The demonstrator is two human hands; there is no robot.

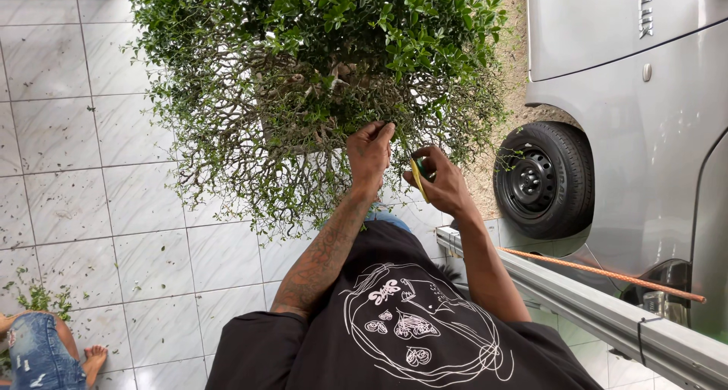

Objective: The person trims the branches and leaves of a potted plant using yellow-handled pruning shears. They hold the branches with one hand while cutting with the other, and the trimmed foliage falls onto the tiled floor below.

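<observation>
White tiled floor (68, 200), littered with small green clippings; a grey vehicle (644, 132) with a black wheel (542, 179) stands at the right, past a metal rail (607, 314). I see a dense small-leaved shrub (318, 79) filling the upper centre. My left hand (369, 153) pinches a twig at the shrub's lower edge. My right hand (441, 181), just beside it, is clenched around yellow-handled shears (418, 176), blades hidden in foliage. Another person's bare foot (92, 357) shows bottom left.
</observation>
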